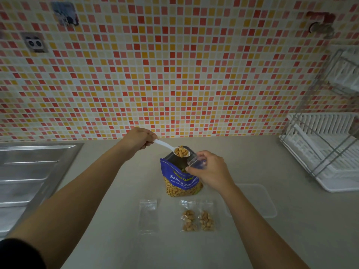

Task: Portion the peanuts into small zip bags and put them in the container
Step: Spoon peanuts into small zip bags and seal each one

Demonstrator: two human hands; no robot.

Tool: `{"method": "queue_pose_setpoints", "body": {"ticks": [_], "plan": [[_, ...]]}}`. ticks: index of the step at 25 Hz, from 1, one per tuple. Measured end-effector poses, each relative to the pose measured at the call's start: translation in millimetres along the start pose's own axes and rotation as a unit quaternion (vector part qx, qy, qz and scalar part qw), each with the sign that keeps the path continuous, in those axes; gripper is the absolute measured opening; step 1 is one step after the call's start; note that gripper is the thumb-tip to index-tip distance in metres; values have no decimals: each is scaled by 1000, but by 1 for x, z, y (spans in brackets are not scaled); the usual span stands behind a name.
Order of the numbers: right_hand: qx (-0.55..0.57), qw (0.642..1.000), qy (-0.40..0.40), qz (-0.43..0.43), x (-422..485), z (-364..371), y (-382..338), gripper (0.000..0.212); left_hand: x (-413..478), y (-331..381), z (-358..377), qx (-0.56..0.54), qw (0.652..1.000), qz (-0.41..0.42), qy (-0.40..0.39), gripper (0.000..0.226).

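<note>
A blue bag of salted peanuts (179,182) stands open on the counter. My left hand (140,138) grips the handle of a white plastic spoon (165,145) whose bowl, full of peanuts, hovers over the bag's mouth. My right hand (210,171) holds a small clear zip bag (196,162) open beside the spoon's tip. In front of the peanut bag lie an empty zip bag (148,216) and two filled zip bags (198,220). A clear plastic container (260,200) sits to the right, partly behind my right forearm.
A steel sink drainboard (33,171) lies at the left. A white dish rack (326,152) stands at the right against the tiled wall. The beige counter (194,249) extends toward me.
</note>
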State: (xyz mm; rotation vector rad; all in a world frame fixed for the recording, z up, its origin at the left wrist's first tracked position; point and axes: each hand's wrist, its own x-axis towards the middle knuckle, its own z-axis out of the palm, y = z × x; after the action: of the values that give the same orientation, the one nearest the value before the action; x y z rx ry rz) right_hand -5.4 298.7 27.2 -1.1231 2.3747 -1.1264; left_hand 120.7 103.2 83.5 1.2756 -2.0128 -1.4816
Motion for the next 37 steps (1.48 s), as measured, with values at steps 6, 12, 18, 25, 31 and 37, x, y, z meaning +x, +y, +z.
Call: {"method": "queue_pose_setpoints", "body": {"ticks": [6, 12, 18, 25, 31, 37], "plan": [[-23, 1000, -1, 1, 3, 3, -5, 48, -4, 15, 8, 49, 998, 17, -24, 19], [-18, 1000, 2, 9, 4, 5, -6, 51, -3, 32, 16, 113, 992, 33, -53, 20], [13, 1000, 10, 23, 2, 2, -8, 49, -11, 58, 28, 275, 945, 152, -89, 24], [44, 998, 36, 25, 0, 0, -8, 57, -35, 93, 59, 436, 835, 324, -87, 23], [92, 994, 47, 37, 1, 0, -4, 55, -38, 114, 30, 421, 836, 351, -4, 24], [146, 986, 52, 56, 2, -8, 2, 57, -7, 49, 17, 458, 851, 254, -38, 24]]}}
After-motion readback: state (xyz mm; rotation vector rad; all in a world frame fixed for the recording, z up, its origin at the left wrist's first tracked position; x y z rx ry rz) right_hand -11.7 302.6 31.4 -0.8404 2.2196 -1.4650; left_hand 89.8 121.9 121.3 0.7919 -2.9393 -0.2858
